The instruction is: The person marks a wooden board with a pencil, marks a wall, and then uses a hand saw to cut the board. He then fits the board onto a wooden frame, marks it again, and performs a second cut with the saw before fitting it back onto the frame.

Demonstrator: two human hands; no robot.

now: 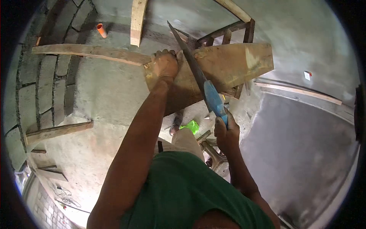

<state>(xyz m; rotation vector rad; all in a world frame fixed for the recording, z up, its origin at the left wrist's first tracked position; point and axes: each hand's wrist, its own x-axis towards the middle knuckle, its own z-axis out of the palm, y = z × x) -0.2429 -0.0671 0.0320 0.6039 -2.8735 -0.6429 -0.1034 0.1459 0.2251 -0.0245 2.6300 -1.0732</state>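
Note:
My left hand (165, 64) presses down on the near left corner of a wide wooden board (236, 63) that lies across a dark wooden stand (232, 32). My right hand (225, 131) grips the blue handle (213, 100) of a hand saw. The saw's dark blade (187, 53) slants up and left across the board, right beside the fingers of my left hand. My foot in a sandal (176, 123) shows below the board.
A long plank (87, 51) runs left from the board's end. Another plank (137, 21) leans at the top, and a shorter one (57, 131) lies lower left. An orange pipe piece (101, 30) lies on the concrete floor. A thin batten (299, 91) lies at right. A block wall (45, 84) stands at left.

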